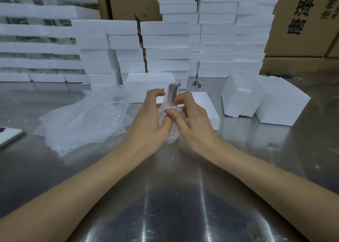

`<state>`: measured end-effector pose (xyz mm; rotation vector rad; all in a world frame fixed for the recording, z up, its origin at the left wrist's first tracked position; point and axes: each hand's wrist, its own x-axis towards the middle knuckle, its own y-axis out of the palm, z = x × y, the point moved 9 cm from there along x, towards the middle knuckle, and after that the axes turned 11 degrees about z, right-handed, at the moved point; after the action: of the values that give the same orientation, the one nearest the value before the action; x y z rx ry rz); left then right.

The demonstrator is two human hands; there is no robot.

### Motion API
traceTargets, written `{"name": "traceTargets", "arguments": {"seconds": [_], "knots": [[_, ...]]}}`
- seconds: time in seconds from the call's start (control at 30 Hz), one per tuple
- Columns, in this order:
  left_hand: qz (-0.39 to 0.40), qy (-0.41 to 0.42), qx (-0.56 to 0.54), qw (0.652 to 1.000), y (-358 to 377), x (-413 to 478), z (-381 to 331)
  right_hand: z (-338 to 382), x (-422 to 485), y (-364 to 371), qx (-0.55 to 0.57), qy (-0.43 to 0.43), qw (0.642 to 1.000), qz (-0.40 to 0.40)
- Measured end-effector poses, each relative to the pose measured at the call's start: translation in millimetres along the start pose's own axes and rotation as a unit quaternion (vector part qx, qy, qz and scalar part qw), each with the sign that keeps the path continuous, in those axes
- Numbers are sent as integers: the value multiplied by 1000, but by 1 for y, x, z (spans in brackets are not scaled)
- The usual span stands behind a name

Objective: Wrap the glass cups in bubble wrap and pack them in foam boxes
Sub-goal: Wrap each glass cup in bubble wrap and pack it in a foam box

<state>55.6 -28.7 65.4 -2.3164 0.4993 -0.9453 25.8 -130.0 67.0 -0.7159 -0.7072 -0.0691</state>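
Observation:
Both hands hold a bubble-wrapped bundle (173,129) above the steel table (165,195). A dark object (172,93) sticks out of its top; what it is I cannot tell. My left hand (152,118) grips the bundle from the left, thumb on the wrap. From the right, my right hand (190,116) pinches the wrap, fingers curled over it. A pile of loose bubble wrap (84,120) lies to the left. A flat white foam box (203,104) lies just behind the hands. A clear glass cup (202,87) stands beyond it.
Tall stacks of white foam boxes (216,30) line the back, with cardboard cartons (308,21) behind and at right. Two foam boxes (266,98) stand tilted at right. Another foam box (146,83) sits behind the hands. A flat white device (9,133) lies at the left edge.

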Motion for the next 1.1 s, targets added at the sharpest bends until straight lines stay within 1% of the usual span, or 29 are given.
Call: {"name": "traceTargets", "arguments": {"seconds": [0.03, 0.1, 0.17, 0.27, 0.4, 0.43, 0.57, 0.6, 0.73, 0.8, 0.87, 0.93, 1.03, 1.1], "knots": [[13, -12, -9, 1000, 4, 0, 3, 0, 0, -1, -1, -3, 1000, -1], [21, 13, -6, 1000, 7, -1, -3, -1, -2, -1, 6, -4, 1000, -3], [0, 31, 7, 999, 1, -2, -8, -3, -2, -1, 34, 11, 999, -11], [-40, -4, 11, 999, -9, 0, -2, -3, -3, 1, 78, 34, 996, -30], [-47, -26, 15, 998, -11, 0, 3, -10, -4, 4, 74, 64, 995, -11], [-47, -24, 19, 998, -11, 0, 2, -9, -4, 5, 56, 53, 997, -2], [-55, -10, 48, 997, -11, -1, 2, 9, -2, 6, -54, -32, 998, 11], [-54, -10, 58, 997, -10, -1, 3, 10, -1, 6, -67, -40, 997, 12], [-36, -20, 69, 997, -2, -4, 2, 4, -2, 6, -69, -17, 997, 30], [-38, -1, 63, 997, -1, -6, -4, 8, -2, 5, -77, -27, 996, 28], [-45, 29, 82, 995, -4, -8, -12, 16, -1, 5, -89, -51, 994, 25], [-45, 48, 100, 993, -5, -8, -17, 20, 0, 4, -99, -56, 993, 18], [-41, 35, 88, 995, -6, -7, -15, 20, 0, 2, -92, -53, 994, 6], [-55, 9, 54, 997, -9, -5, -8, 16, 0, 1, -56, -46, 997, -1]]}}
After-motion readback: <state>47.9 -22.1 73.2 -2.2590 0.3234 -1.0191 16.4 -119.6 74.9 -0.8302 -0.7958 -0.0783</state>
